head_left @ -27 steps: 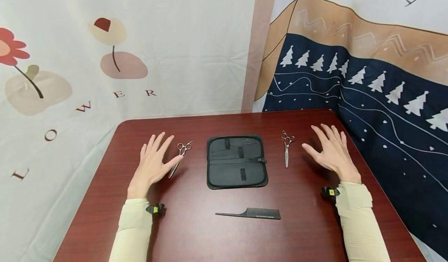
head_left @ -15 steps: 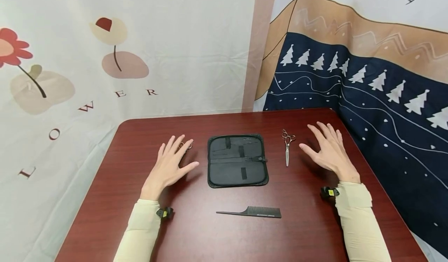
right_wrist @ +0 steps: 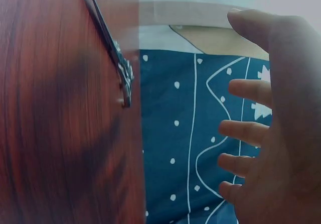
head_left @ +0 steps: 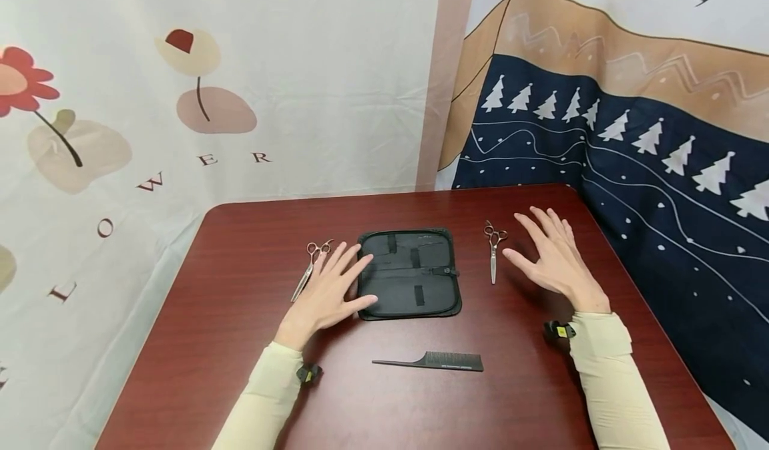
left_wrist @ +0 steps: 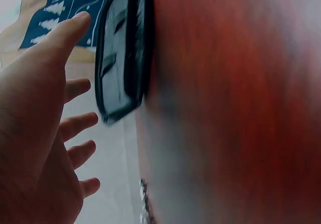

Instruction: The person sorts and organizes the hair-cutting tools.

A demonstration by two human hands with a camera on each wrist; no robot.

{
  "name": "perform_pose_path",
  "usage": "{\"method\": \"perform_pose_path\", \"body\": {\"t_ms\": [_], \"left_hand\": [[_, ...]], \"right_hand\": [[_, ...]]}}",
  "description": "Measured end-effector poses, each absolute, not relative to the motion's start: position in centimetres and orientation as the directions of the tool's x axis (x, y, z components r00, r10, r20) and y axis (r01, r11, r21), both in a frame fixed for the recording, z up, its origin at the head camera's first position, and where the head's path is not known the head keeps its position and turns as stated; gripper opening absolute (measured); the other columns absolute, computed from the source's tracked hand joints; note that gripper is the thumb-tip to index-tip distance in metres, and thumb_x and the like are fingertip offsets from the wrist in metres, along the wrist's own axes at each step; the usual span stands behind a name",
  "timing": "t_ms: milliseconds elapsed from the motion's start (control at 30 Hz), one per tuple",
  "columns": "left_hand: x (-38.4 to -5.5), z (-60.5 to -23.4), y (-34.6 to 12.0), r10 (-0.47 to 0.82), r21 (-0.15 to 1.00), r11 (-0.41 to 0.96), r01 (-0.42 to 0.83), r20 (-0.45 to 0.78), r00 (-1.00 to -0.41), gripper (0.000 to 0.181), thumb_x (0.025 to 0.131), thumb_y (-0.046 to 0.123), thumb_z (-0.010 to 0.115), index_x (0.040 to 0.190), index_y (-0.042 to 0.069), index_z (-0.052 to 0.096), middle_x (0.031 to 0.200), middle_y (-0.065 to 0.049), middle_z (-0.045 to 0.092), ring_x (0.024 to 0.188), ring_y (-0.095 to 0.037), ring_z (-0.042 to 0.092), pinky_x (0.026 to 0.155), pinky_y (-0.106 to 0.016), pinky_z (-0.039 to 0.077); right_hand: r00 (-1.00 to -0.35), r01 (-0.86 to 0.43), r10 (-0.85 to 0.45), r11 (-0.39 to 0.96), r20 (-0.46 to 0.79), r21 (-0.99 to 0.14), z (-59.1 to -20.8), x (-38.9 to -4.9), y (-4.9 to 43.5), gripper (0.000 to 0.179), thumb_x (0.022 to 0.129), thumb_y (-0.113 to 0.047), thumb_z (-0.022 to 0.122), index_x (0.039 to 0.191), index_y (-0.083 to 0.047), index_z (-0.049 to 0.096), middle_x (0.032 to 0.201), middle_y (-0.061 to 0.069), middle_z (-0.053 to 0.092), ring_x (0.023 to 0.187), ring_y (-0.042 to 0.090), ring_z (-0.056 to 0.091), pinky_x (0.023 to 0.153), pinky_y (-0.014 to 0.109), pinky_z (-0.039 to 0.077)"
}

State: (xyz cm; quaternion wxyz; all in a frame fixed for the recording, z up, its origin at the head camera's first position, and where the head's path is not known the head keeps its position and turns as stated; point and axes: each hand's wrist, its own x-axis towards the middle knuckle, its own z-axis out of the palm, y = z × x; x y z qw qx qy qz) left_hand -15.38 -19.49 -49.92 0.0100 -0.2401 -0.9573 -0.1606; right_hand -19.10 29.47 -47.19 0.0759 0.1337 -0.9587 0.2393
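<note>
My left hand (head_left: 327, 296), fingers spread, hovers over the left edge of an open black zip case (head_left: 408, 290) with elastic loops inside. In the left wrist view the case (left_wrist: 114, 73) stands apart from the palm, and nothing is held. One pair of scissors (head_left: 306, 276) lies just left of that hand, partly hidden by its fingers. My right hand (head_left: 553, 263) is held above the table with fingers spread, to the right of a second pair of scissors (head_left: 493, 256). The right wrist view shows these scissors (right_wrist: 111, 45) lying clear of the fingers.
A black tail comb (head_left: 447, 361) lies in front of the case. All of it rests on a dark red wooden table (head_left: 240, 250). Printed cloths hang behind it, a white one (head_left: 336, 69) and a navy one with trees (head_left: 631, 189) along the right edge.
My left hand has moved right, past the left scissors to the edge of the case, uncovering most of those scissors. My right hand has shifted slightly left toward the other pair.
</note>
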Motion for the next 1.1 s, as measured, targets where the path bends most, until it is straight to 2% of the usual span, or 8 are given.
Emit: {"method": "perform_pose_path", "body": {"t_ms": [200, 433, 700, 867, 1100], "left_hand": [[-14.9, -50.2, -18.1, 0.499, 0.315, 0.811, 0.493, 0.068, -0.864, 0.086, 0.104, 0.066, 0.070, 0.175, 0.024, 0.045, 0.186, -0.011, 0.034, 0.177, -0.040, 0.023, 0.139, -0.077, 0.018], [-14.8, -50.1, -17.6, 0.515, 0.284, 0.816, 0.503, 0.037, -0.857, 0.087, 0.104, 0.066, 0.070, 0.174, 0.020, 0.046, 0.185, -0.012, 0.038, 0.177, -0.037, 0.025, 0.141, -0.074, 0.017], [-14.7, -50.0, -17.4, 0.533, 0.238, 0.820, 0.520, 0.008, -0.846, 0.085, 0.103, 0.063, 0.072, 0.170, 0.015, 0.052, 0.184, -0.015, 0.039, 0.176, -0.039, 0.026, 0.140, -0.074, 0.019], [-14.6, -49.9, -17.2, 0.531, 0.228, 0.826, 0.515, -0.012, -0.847, 0.080, 0.104, 0.062, 0.072, 0.167, 0.014, 0.057, 0.184, -0.016, 0.038, 0.176, -0.040, 0.026, 0.139, -0.074, 0.022], [-14.6, -49.8, -17.1, 0.518, 0.251, 0.834, 0.491, -0.052, -0.854, 0.080, 0.105, 0.062, 0.071, 0.168, 0.015, 0.055, 0.186, -0.015, 0.034, 0.177, -0.040, 0.023, 0.140, -0.072, 0.022]], "right_hand": [[-0.944, -0.323, -0.255, 0.844, 0.210, -0.427, -47.2, -19.1, 28.5, 0.082, 0.101, -0.047, 0.077, 0.170, -0.013, 0.049, 0.180, 0.029, 0.033, 0.171, 0.056, 0.017, 0.138, 0.080, 0.009], [-0.938, -0.340, -0.275, 0.844, 0.210, -0.416, -47.2, -19.1, 27.7, 0.081, 0.101, -0.048, 0.077, 0.169, -0.014, 0.050, 0.180, 0.027, 0.036, 0.171, 0.056, 0.019, 0.138, 0.079, 0.011], [-0.934, -0.356, -0.304, 0.847, 0.189, -0.395, -47.1, -19.2, 27.1, 0.081, 0.101, -0.050, 0.078, 0.169, -0.015, 0.051, 0.179, 0.026, 0.037, 0.170, 0.058, 0.021, 0.137, 0.080, 0.013], [-0.933, -0.359, -0.318, 0.851, 0.167, -0.383, -47.1, -19.2, 26.8, 0.081, 0.101, -0.051, 0.077, 0.169, -0.013, 0.051, 0.179, 0.026, 0.038, 0.170, 0.058, 0.023, 0.137, 0.080, 0.015], [-0.934, -0.356, -0.330, 0.857, 0.134, -0.373, -47.1, -19.4, 27.0, 0.079, 0.104, -0.048, 0.075, 0.168, -0.009, 0.051, 0.178, 0.027, 0.039, 0.170, 0.057, 0.024, 0.136, 0.080, 0.017]]}}
